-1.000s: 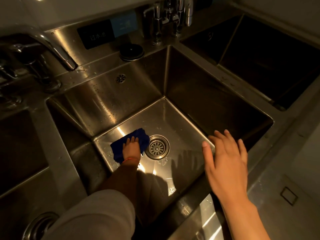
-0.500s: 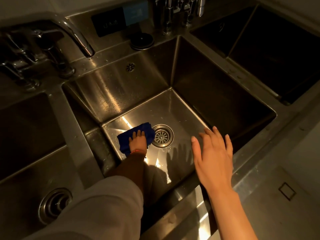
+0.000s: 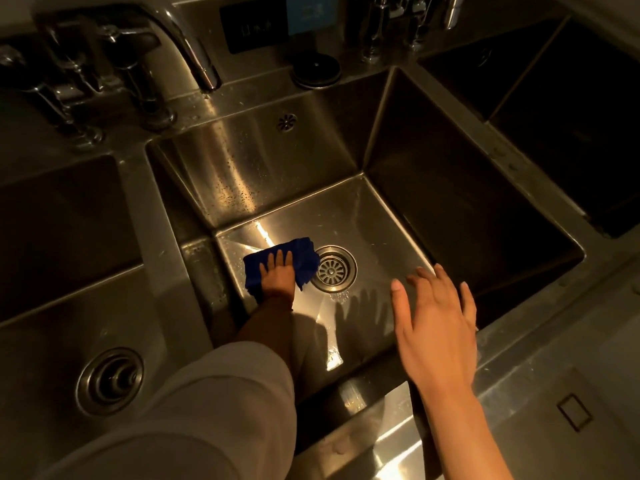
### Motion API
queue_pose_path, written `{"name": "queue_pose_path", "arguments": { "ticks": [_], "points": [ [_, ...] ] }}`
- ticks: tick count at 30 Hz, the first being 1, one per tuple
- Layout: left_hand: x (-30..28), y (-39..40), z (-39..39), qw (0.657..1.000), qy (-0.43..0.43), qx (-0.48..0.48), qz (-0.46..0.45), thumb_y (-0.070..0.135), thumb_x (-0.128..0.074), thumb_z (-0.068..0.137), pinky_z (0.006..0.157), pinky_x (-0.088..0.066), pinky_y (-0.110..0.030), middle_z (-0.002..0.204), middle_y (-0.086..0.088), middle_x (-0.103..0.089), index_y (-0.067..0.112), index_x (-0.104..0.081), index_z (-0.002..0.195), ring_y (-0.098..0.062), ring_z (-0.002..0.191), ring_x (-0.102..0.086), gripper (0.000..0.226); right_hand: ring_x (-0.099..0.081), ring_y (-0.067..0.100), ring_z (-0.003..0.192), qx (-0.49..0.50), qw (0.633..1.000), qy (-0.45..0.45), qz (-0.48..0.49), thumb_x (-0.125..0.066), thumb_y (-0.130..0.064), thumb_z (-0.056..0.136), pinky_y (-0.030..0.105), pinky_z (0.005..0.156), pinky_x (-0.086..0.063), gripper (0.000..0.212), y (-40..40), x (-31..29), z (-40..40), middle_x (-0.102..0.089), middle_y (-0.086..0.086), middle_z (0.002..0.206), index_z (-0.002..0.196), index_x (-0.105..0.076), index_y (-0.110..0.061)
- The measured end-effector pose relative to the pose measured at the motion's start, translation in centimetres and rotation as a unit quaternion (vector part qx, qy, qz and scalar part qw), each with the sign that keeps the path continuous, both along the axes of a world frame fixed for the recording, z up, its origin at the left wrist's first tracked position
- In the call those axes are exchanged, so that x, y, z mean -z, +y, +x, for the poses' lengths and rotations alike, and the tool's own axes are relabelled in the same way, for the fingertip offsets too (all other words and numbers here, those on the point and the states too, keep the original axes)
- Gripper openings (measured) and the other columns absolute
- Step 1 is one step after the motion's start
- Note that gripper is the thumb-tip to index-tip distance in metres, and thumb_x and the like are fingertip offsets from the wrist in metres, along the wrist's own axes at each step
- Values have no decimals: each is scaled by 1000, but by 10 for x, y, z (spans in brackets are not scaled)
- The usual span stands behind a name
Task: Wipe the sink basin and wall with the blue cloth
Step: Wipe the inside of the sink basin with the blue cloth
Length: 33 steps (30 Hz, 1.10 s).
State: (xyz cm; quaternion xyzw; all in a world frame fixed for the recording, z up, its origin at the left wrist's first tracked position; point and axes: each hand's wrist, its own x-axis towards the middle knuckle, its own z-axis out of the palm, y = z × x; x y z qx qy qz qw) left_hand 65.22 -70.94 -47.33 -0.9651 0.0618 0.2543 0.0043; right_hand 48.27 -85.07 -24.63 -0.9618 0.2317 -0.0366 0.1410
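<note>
Pale sleeve (image 3: 207, 410) fills the near-left foreground; bare forearm runs down from it into the middle sink basin (image 3: 381, 220). Steel front ledge (image 3: 519, 393) crosses the near edge, wet sheen on it, small square outline at about 4 o'clock.

Right hand (image 3: 438, 327) hangs over the basin's near-right rim, fingers spread wide, palm down, holding nothing. Whether it touches the rim cannot be told. Its shadow falls on the basin floor just left of it.

Left hand (image 3: 278, 277) lies flat, fingers extended, pressed on top of the blue cloth (image 3: 304, 258) on the basin floor. Cloth is bunched, sitting at 9 o'clock from the round drain strainer (image 3: 333, 269), its right edge touching or just overlapping the strainer rim. Basin otherwise holds only water droplets and streaks.

Left basin (image 3: 52, 341), at 9 o'clock, holds a round drain fitting (image 3: 110, 381) in its floor; upper part dark.

Back wall (image 3: 249, 168) of the middle basin at 12 o'clock is beaded with droplets, small overflow grille (image 3: 287, 122) near its top.

Right basin (image 3: 571, 116), at 2 o'clock, is dark; contents cannot be made out.

Farthest: faucet spout (image 3: 194, 53) at 11 o'clock over the rear deck, a dark round cap (image 3: 317, 69) behind the middle basin, chrome fittings (image 3: 398, 26) at 1 o'clock.
</note>
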Motion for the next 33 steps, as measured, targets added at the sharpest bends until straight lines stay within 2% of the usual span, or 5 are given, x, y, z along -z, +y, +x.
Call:
{"name": "queue_pose_path", "arguments": {
  "ticks": [6,16,19,23,33],
  "points": [
    [1,-2,1,1000,-14,5,10,13,-44,99,119,-9,-47,161,-8,-3,16,-5,153,-28,148,-4,66,-34,19,134,-3,1000,1,2,-17,-49,90,42,116,-11,61,0,0,0,-55,6,130,115,-60,-14],
    [-1,0,-5,999,-41,1,8,12,-46,97,118,-17,-46,159,-12,-12,11,-13,151,-31,146,-13,63,-38,21,132,-8,1000,-23,-1,-28,-44,94,41,114,-11,49,-1,4,-1,-58,8,126,111,-61,-12],
    [-1,-1,-16,999,-41,-22,10,17,-45,98,116,-20,-46,159,-13,-15,10,-15,151,-31,145,-15,61,-37,21,132,-22,1000,-21,-5,-32,-41,94,41,114,-10,45,0,3,0,-58,8,127,113,-60,-12],
    [2,7,-24,999,-25,-28,13,17,-34,102,117,-19,-46,159,-11,-13,11,-15,151,-31,146,-14,53,-33,19,135,-49,999,-11,-5,-30,-41,94,38,114,-5,47,1,2,1,-54,7,132,117,-58,-12],
    [6,8,-14,999,-27,-40,26,14,-34,101,118,-15,-48,160,-10,-10,13,-13,152,-31,147,-10,55,-21,14,139,-83,996,5,14,-24,-43,94,31,112,6,49,-2,1,1,-45,2,141,124,-52,-16]
  ]
}}
